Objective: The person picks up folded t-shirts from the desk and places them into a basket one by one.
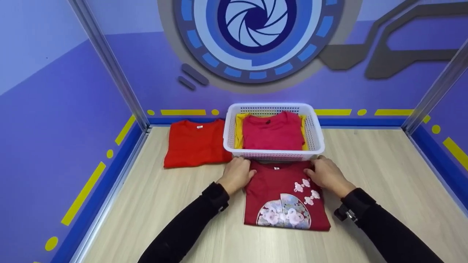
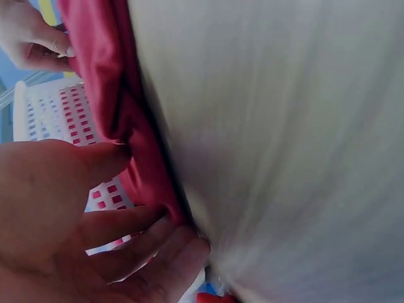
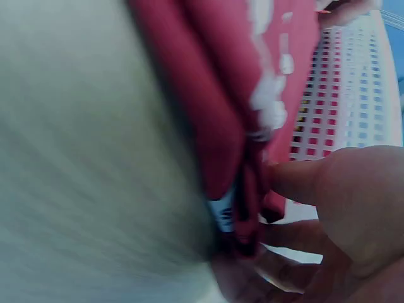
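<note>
A folded dark red T-shirt [image 1: 272,182] lies on the table in front of the basket, its neckline toward the basket. White flowers and a patterned half-round print decorate its front. My left hand [image 1: 237,173] pinches its upper left edge, thumb on top. At the upper right edge, my right hand [image 1: 328,175] grips the fabric between thumb and fingers. In the right wrist view, the shirt's layered side [image 3: 221,139] shows a small white label by the fingertips. The left wrist view has the left thumb [image 2: 104,159] pressed on the cloth, fingers at its edge.
Directly beyond the shirt stands a white perforated basket [image 1: 320,140] holding a folded pink-red shirt [image 1: 272,133] over yellow cloth [image 1: 239,130]. A folded orange-red shirt [image 1: 195,144] lies left of the basket, against it. Printed panels [image 1: 256,93] wall the table at the back and sides.
</note>
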The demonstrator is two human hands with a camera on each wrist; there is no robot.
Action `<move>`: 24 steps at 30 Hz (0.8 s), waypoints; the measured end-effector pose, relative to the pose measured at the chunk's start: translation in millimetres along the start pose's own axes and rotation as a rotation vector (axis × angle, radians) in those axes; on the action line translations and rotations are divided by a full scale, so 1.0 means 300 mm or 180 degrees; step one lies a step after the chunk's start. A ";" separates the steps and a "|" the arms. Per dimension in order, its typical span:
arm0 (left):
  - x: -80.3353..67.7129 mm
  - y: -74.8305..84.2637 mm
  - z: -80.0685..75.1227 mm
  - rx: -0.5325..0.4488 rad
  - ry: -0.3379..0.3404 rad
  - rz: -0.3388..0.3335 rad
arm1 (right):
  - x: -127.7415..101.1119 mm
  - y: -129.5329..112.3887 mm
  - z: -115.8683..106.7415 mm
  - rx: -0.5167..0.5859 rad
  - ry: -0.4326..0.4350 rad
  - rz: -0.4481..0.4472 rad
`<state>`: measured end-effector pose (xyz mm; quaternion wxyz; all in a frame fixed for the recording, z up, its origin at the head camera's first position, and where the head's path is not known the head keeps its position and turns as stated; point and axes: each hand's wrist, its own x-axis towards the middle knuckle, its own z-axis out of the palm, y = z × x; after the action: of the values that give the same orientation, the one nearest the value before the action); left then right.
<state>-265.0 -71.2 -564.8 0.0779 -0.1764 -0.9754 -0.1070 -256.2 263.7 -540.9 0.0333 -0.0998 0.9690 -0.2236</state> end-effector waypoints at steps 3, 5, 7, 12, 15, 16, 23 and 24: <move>0.041 -0.038 0.124 0.0173 -0.0076 0.0057 | -0.002 0.006 0.023 0.0098 -0.0038 -0.0013; 0.069 -0.066 0.193 0.0234 -0.0099 0.0119 | -0.001 0.003 0.029 0.0151 -0.0059 -0.0047; 0.060 -0.039 0.135 0.0168 -0.0241 0.0070 | 0.003 0.000 0.032 0.0188 -0.0054 -0.0116; 0.016 0.008 -0.032 -0.0376 -0.0346 -0.0059 | 0.012 -0.005 0.024 0.0246 0.0032 -0.0274; -0.012 0.018 -0.090 -0.0758 -0.0384 -0.0058 | -0.006 -0.004 0.007 0.0349 0.0138 -0.0324; -0.024 0.028 -0.116 -0.0868 -0.0432 -0.0072 | -0.018 -0.005 -0.001 0.0391 0.0174 -0.0329; -0.073 0.019 -0.222 -0.1297 -0.0340 0.0228 | -0.102 -0.046 -0.104 0.0735 0.0371 -0.0436; -0.075 0.016 -0.243 -0.1379 -0.0336 0.0274 | -0.112 -0.053 -0.125 0.0771 0.0389 -0.0468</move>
<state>-234.0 -91.5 -497.8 -0.0085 -0.2358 -0.9239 -0.3012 -224.7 272.5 -499.6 -0.0304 -0.1519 0.9253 -0.3463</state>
